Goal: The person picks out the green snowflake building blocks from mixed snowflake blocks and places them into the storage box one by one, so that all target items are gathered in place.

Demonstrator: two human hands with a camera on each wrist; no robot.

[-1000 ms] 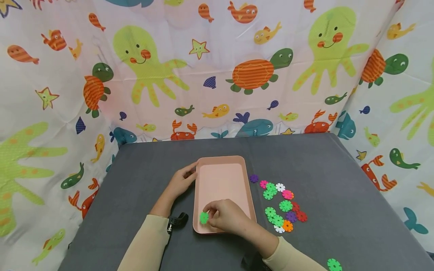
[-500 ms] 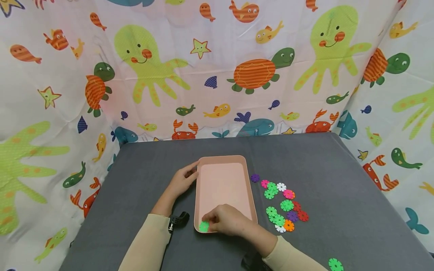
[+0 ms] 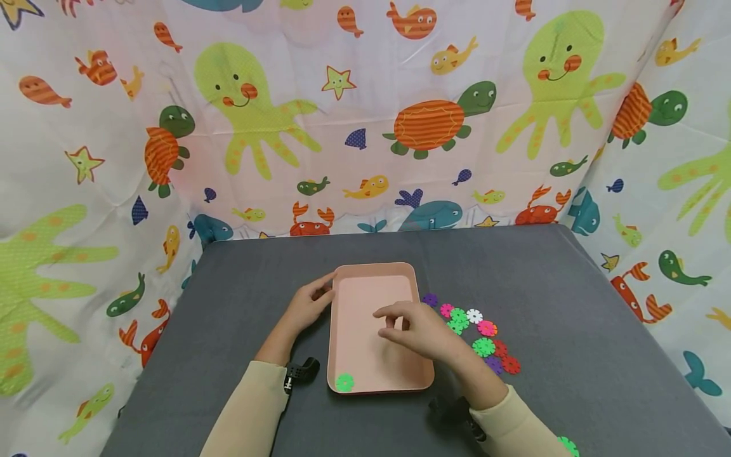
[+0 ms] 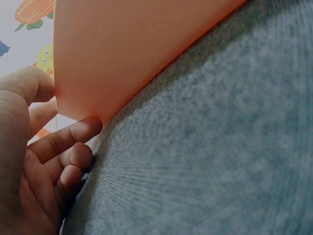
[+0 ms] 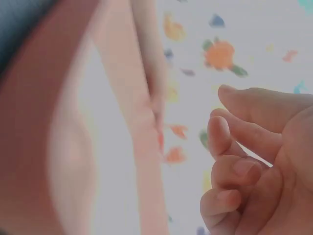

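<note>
A pink rectangular tray (image 3: 374,330) lies on the grey table. My left hand (image 3: 306,303) rests at its far left edge; in the left wrist view its fingertips touch the tray's wall (image 4: 112,54) near the corner, the lower fingers loosely bent. One green snowflake-shaped plastic disc (image 3: 344,383) lies flat in the tray's near left corner. Above the tray's right half hovers my right hand (image 3: 419,329), thumb and index finger apart. Nothing is between them, and in the right wrist view the other fingers (image 5: 230,171) curl loosely.
Right of the tray lies a loose group of flower-like discs: green (image 3: 483,347), white (image 3: 474,315), pink (image 3: 487,328), red (image 3: 511,364) and purple (image 3: 430,299). My right forearm hides part of the group. Another green disc (image 3: 569,446) lies near the front edge. A patterned curtain (image 3: 365,127) hangs behind.
My right hand has set the green disc down in the tray's near left corner, let go, and moved up and to the right. My left hand stays at the tray's edge.
</note>
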